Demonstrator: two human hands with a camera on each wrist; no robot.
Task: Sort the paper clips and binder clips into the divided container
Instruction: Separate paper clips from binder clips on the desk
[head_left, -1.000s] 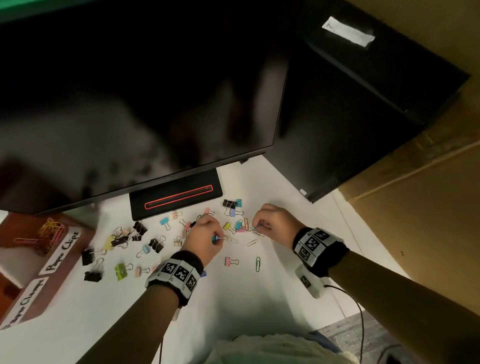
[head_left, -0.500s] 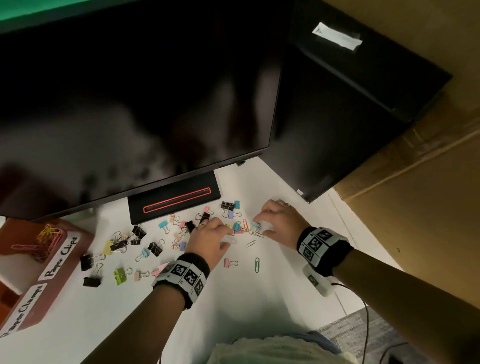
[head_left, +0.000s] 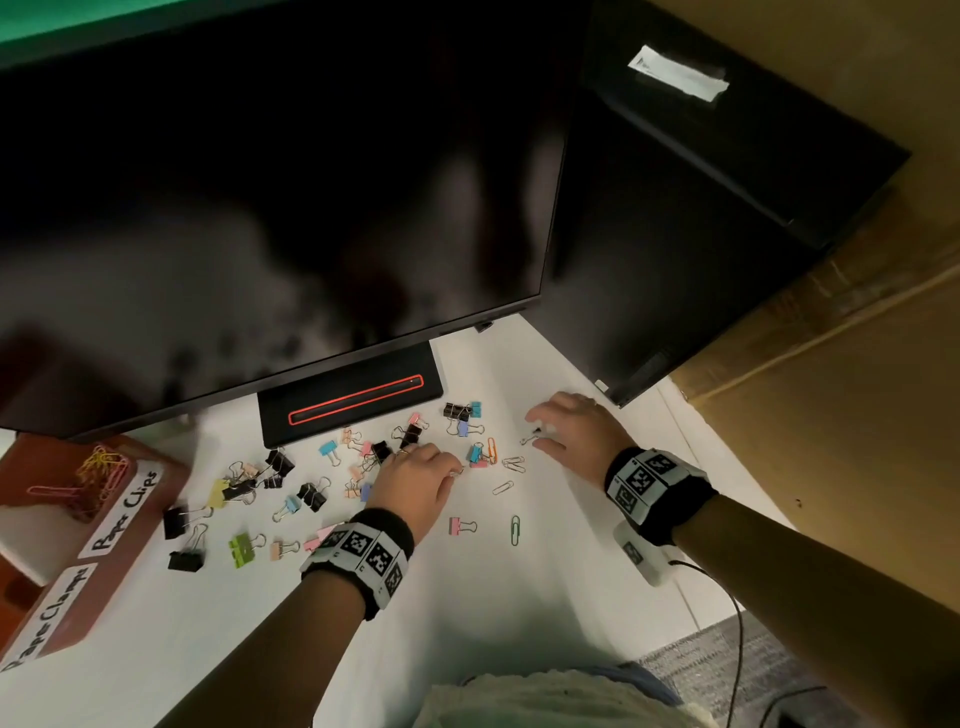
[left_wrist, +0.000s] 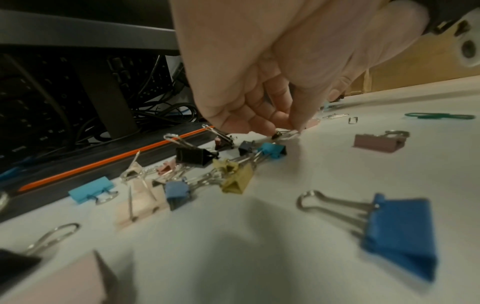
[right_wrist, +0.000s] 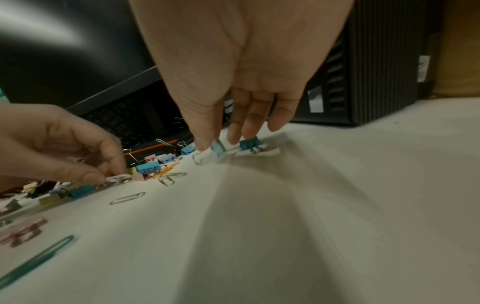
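Coloured and black binder clips (head_left: 311, 496) and several paper clips (head_left: 513, 463) lie scattered on the white desk (head_left: 519, 597). My left hand (head_left: 456, 470) pinches the silver wire handle (right_wrist: 118, 179) of a small pink binder clip (right_wrist: 140, 176) that rests on the desk. To its right, my right hand (head_left: 537, 439) pinches a small light-blue binder clip (right_wrist: 217, 151) between thumb and forefinger, low on the desk. A red-brown divided container (head_left: 130, 525) stands at the far left, labelled "Paper Clips" and "Paper Clamps". Coloured paper clips (head_left: 98, 467) lie in its far compartment.
A large dark monitor (head_left: 260, 208) overhangs the back of the desk on a black base with a red line (head_left: 353, 400). A black computer tower (head_left: 701, 234) stands at the back right. A green paper clip (head_left: 515, 530) and a pink binder clip (head_left: 460, 526) lie nearer me.
My right hand has drawn away to the right, taking the light-blue binder clip with it. My left hand has shifted slightly right onto the pink clip's handle.
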